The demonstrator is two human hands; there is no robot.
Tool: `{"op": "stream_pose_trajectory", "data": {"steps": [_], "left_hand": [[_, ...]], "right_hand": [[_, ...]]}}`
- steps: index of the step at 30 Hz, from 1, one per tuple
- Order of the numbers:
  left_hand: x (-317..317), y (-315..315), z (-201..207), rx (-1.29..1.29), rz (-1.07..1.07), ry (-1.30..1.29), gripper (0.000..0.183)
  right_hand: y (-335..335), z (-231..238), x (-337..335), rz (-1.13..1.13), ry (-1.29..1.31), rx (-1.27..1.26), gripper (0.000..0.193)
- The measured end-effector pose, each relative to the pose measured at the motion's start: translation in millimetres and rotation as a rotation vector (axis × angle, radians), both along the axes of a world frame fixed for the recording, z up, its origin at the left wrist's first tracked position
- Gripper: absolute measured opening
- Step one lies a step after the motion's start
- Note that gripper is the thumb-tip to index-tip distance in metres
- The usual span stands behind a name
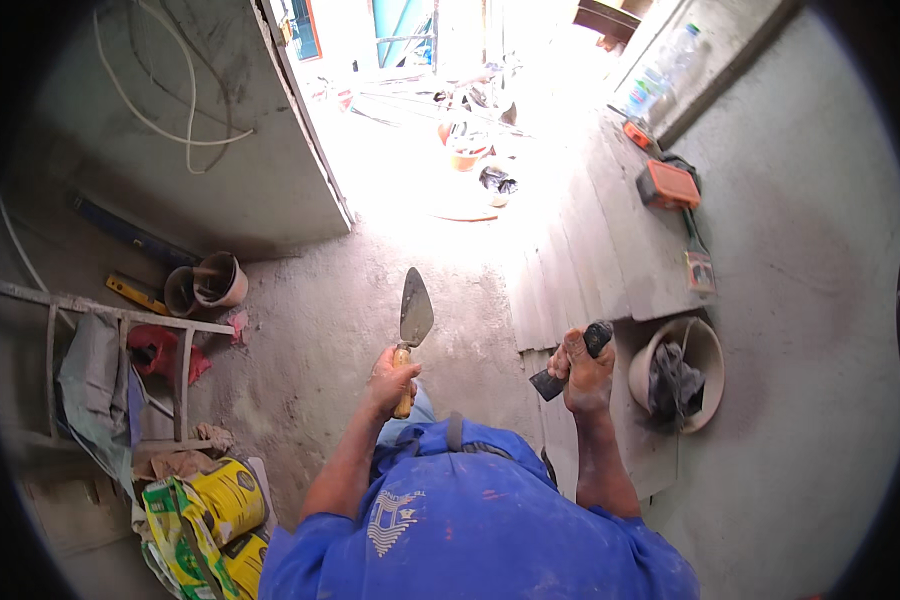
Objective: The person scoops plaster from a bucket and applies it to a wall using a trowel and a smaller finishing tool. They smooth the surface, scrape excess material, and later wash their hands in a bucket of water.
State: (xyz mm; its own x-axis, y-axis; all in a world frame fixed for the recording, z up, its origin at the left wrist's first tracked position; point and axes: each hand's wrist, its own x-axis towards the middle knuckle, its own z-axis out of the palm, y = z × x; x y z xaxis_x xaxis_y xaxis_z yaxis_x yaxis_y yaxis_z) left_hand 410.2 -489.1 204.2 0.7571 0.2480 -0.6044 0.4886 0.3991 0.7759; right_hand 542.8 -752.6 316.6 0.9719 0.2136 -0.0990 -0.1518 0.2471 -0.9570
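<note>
My left hand [394,378] is closed around the wooden handle of a pointing trowel [416,308], whose grey metal blade points up and away from me. Held in my right hand [582,372] is a dark scraper [547,385]; its black rounded handle end sticks out above my fingers and its flat, dark end shows below them. My fingers hide the middle of this tool. Both hands are raised in front of my blue shirt, apart from each other.
Right of my right hand stands a bucket [712,385] with dark cloth inside. Boards [570,260] lie beyond, with an orange-lidded box [667,186] and a brush [699,262]. To the left are a ladder [110,302], pots [225,282], a spirit level [136,293] and yellow-green bags [215,505].
</note>
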Motion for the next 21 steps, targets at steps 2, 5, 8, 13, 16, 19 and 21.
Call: {"op": "stream_pose_trajectory", "data": {"steps": [2, 5, 8, 13, 16, 19, 21], "left_hand": [[27.1, 38.8, 5.7, 0.037, -0.026, 0.024, 0.043], [60.5, 96.0, 17.2, 0.051, -0.087, 0.024, 0.045], [101.8, 150.8, 11.8, 0.122, -0.131, -0.005, 0.047], [165.4, 192.2, 26.3, 0.023, -0.108, -0.009, 0.046], [211.0, 198.5, 23.8, -0.07, -0.095, -0.118, 0.048], [267.3, 199.9, 23.5, -0.074, -0.174, -0.213, 0.049], [307.2, 199.5, 24.8, -0.115, -0.174, -0.282, 0.048]], "right_hand": [[39.4, 3.9, 28.0, 0.015, 0.023, -0.011, 0.028], [93.9, 6.2, 63.1, 0.014, 0.043, -0.042, 0.029], [134.2, 5.3, 93.0, 0.036, 0.063, -0.071, 0.03], [180.6, -3.5, 138.5, -0.009, 0.163, -0.074, 0.029], [205.8, -11.9, 176.2, 0.019, 0.232, 0.02, 0.027], [252.3, -18.6, 218.4, 0.047, 0.308, 0.019, 0.027], [279.4, -31.4, 252.8, 0.134, 0.309, 0.149, 0.027]]}}
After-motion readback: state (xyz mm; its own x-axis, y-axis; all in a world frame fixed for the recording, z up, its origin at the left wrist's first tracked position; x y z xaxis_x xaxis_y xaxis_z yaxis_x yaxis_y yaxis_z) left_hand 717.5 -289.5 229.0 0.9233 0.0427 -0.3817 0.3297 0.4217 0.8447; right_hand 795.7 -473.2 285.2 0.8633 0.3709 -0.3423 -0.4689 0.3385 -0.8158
